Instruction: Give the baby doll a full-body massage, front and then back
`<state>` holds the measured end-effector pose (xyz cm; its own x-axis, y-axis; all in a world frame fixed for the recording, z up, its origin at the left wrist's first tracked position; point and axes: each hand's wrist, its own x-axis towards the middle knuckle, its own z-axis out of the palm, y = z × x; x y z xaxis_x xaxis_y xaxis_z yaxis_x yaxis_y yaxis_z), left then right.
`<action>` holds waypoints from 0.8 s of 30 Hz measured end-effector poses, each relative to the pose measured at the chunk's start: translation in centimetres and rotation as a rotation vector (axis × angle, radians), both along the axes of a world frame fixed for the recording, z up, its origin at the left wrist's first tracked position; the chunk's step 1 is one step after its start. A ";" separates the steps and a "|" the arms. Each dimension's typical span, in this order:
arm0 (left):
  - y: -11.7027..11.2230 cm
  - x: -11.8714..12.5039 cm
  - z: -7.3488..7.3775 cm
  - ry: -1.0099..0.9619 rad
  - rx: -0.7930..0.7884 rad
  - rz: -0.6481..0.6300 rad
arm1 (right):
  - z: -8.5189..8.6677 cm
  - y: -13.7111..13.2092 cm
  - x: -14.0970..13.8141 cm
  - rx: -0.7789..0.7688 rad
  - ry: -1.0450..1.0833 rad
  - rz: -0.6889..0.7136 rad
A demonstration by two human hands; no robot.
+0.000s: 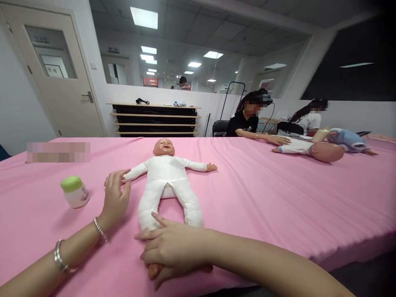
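A baby doll (167,181) in a white suit lies on its back on the pink table cover (262,194), head away from me and arms spread. My left hand (116,198) rests with fingers curled over the doll's hand at its outstretched arm. My right hand (168,247) is wrapped round the doll's foot at the near end; a bare toe end pokes out beneath my fingers. Left of my left hand stands a small white jar with a green lid (74,192).
Two other people sit at the far right of the table with another doll (312,149) and a blue-clad one (348,140). Behind are a low black shelf unit (154,119), a white door (55,74) and a black chair (220,127).
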<state>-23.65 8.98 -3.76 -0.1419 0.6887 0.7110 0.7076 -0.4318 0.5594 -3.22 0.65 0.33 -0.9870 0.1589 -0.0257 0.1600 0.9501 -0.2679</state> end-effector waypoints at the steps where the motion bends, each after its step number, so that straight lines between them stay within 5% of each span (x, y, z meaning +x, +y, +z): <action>1: -1.2 0.7 0.1 -0.020 0.079 -0.078 | -0.1 0.2 -0.5 -0.038 0.053 0.003; 4: -4.6 2.1 0.1 -0.191 0.295 -0.275 | 0.1 0.6 -2.1 -0.257 0.352 -0.132; 9: -8.6 3.0 -0.5 -0.119 0.197 -0.641 | 0.8 -0.1 -3.3 -0.887 0.852 -0.403; 14: -9.4 3.6 -1.0 -0.074 0.111 -0.644 | 0.3 -0.4 -2.4 -1.206 0.862 -0.357; 19: -9.1 3.8 -1.1 -0.323 -0.024 -0.607 | -0.5 0.0 -1.9 -1.199 0.701 -0.366; 24: -9.1 3.0 -1.6 -0.164 0.031 -0.672 | -0.8 -0.1 -1.8 -1.011 0.707 -0.384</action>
